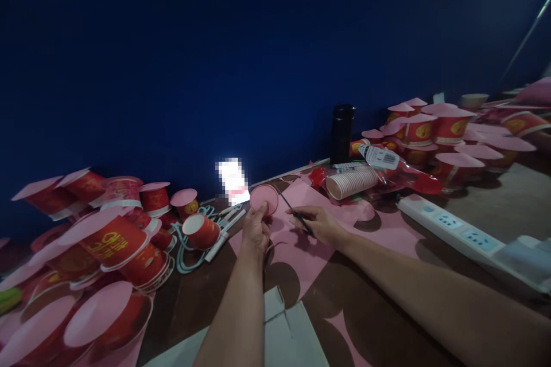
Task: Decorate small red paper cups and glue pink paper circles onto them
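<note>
My left hand (255,232) is closed on a round pink paper disc (264,198), held upright above the table. My right hand (316,223) grips a pair of dark scissors (293,206) whose blades point up and left toward the disc's right edge. Under both hands lies a pink paper sheet (301,252) with round holes cut out of it. A thin curl of pink trimming hangs below my left hand.
Red paper cups with pink disc lids are piled at the left (107,241) and the back right (447,126). A sleeve of stacked cups (353,181), a black bottle (342,133), a white power strip (456,232), cables with white pens (224,229) and a white box (284,332) surround me.
</note>
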`<action>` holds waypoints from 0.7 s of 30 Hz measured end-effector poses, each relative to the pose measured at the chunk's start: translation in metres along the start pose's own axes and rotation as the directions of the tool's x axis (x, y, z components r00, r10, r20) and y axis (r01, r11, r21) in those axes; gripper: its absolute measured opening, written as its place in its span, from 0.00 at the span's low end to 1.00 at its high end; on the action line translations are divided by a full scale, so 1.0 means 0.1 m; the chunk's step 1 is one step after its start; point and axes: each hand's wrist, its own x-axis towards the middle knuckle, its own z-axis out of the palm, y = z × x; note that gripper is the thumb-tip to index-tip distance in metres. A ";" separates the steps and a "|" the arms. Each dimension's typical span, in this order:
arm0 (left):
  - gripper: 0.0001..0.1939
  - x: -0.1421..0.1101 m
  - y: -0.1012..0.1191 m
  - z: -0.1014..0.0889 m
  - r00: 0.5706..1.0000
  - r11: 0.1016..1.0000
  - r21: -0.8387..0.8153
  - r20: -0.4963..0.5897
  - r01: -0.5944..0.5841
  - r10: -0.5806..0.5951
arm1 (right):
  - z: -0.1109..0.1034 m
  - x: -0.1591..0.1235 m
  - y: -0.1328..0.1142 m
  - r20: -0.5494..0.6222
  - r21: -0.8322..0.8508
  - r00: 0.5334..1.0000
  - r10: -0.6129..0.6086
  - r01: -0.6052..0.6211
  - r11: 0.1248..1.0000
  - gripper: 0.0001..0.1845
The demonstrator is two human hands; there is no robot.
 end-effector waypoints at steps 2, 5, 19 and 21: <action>0.22 -0.01 0.01 0.01 1.000 1.000 -0.012 0.004 0.018 -0.018 | 0.00 -0.01 -0.01 0.019 0.009 1.000 0.002 -0.003 1.000 0.32; 0.22 -0.01 0.02 0.01 0.999 1.000 0.013 0.030 0.018 -0.019 | 0.01 -0.01 -0.05 0.020 0.034 1.000 0.013 -0.014 0.999 0.32; 0.22 -0.05 0.01 0.00 0.997 0.989 0.148 0.071 0.000 -0.011 | 0.01 -0.01 -0.08 -0.002 0.127 1.000 -0.002 0.002 0.992 0.32; 0.22 -0.03 0.00 -0.02 0.997 0.989 0.147 0.073 -0.011 0.000 | 0.01 0.00 -0.07 -0.001 0.141 1.000 -0.007 0.007 0.990 0.32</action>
